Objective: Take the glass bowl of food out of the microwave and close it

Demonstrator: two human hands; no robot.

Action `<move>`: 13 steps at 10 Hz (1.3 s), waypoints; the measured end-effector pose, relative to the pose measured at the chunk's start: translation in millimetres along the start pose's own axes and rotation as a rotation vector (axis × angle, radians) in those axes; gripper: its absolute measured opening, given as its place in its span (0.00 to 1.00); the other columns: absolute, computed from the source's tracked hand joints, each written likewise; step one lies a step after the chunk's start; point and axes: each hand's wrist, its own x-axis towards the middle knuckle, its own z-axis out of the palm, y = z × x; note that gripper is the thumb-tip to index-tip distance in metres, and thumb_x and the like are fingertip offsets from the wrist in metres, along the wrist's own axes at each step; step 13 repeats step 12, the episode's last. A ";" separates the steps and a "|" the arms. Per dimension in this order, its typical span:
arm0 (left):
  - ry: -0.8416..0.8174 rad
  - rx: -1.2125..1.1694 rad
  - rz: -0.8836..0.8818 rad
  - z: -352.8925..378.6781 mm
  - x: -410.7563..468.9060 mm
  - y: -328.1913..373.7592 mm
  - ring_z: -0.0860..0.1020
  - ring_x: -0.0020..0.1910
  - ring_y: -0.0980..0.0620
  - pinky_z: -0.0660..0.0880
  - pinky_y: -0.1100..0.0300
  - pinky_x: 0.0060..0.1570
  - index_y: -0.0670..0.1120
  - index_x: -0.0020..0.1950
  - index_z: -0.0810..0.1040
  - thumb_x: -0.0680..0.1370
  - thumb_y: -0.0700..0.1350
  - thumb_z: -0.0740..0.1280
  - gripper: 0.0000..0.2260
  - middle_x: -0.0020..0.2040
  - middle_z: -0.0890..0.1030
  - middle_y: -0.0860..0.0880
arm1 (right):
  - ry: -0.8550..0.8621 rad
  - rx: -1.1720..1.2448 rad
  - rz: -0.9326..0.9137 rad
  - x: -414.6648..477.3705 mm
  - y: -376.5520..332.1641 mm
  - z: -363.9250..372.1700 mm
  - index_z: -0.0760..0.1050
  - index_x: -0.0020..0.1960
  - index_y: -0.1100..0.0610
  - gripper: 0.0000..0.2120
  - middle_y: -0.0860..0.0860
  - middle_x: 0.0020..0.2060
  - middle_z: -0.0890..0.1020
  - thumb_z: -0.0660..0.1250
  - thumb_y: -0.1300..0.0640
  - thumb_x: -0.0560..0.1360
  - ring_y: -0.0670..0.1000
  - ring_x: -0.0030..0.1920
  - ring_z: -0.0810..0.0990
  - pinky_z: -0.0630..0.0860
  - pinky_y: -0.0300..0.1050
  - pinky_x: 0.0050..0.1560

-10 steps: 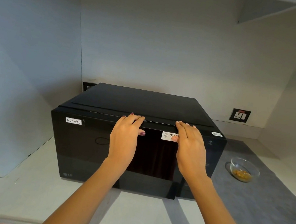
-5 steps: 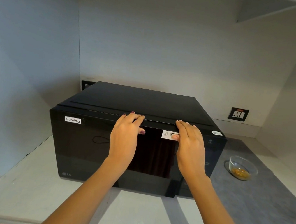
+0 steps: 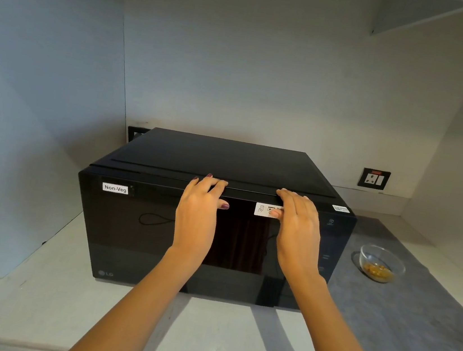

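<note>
A black microwave (image 3: 134, 236) with a "Non-Veg" label (image 3: 115, 188) stands on the counter, its door flush against the body. My left hand (image 3: 197, 215) and my right hand (image 3: 298, 231) rest side by side on the door's top edge, fingers hooked over it and thumbs pressed on the front glass. The glass bowl (image 3: 382, 263) holds a little yellow food and sits to the right of the microwave on a grey mat (image 3: 412, 317), apart from both hands.
The pale counter (image 3: 60, 300) sits in an alcove with walls close on the left, back and right. A wall socket (image 3: 374, 178) is behind the bowl, and another is partly hidden behind the microwave's left rear corner.
Both hands keep the same hold on the door's top edge. Only the view has shifted slightly.
</note>
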 end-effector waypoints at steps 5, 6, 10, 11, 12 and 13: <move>0.041 -0.037 0.019 4.2 -1.0 -2.4 0.74 0.66 0.44 0.68 0.47 0.69 0.42 0.63 0.76 0.75 0.36 0.67 0.16 0.64 0.78 0.42 | 0.062 0.037 0.010 0.5 2.2 8.0 0.74 0.63 0.63 0.20 0.61 0.60 0.79 0.70 0.61 0.73 0.61 0.65 0.74 0.71 0.61 0.67; 0.046 -0.032 0.021 5.0 -0.4 -2.5 0.73 0.67 0.44 0.68 0.49 0.69 0.42 0.64 0.76 0.75 0.36 0.67 0.17 0.64 0.77 0.42 | 0.067 0.050 0.017 0.7 2.0 9.5 0.74 0.63 0.63 0.20 0.61 0.60 0.80 0.70 0.61 0.73 0.61 0.65 0.74 0.72 0.62 0.66; 0.123 -0.024 0.140 7.7 -3.5 -10.0 0.74 0.66 0.42 0.57 0.50 0.71 0.39 0.63 0.76 0.75 0.40 0.69 0.17 0.61 0.80 0.40 | 0.104 -0.010 -0.047 -2.7 8.1 17.5 0.72 0.66 0.63 0.18 0.59 0.64 0.77 0.64 0.59 0.77 0.60 0.69 0.71 0.63 0.57 0.73; 0.101 -0.078 0.112 4.6 -7.9 -5.3 0.61 0.75 0.47 0.51 0.54 0.75 0.44 0.74 0.62 0.79 0.47 0.62 0.24 0.74 0.67 0.45 | 0.142 0.042 -0.038 -5.2 -0.9 14.4 0.70 0.68 0.61 0.18 0.58 0.67 0.75 0.58 0.57 0.80 0.57 0.72 0.68 0.56 0.51 0.75; 0.145 -0.078 0.112 3.4 -4.2 0.5 0.52 0.77 0.49 0.49 0.53 0.76 0.46 0.77 0.51 0.81 0.49 0.57 0.27 0.78 0.56 0.46 | 0.159 0.058 -0.062 1.3 -9.4 16.3 0.64 0.72 0.60 0.21 0.56 0.72 0.69 0.53 0.53 0.81 0.55 0.75 0.61 0.51 0.49 0.76; 0.145 -0.078 0.112 3.4 -4.2 0.5 0.52 0.77 0.49 0.49 0.53 0.76 0.46 0.77 0.51 0.81 0.49 0.57 0.27 0.78 0.56 0.46 | 0.159 0.058 -0.062 1.3 -9.4 16.3 0.64 0.72 0.60 0.21 0.56 0.72 0.69 0.53 0.53 0.81 0.55 0.75 0.61 0.51 0.49 0.76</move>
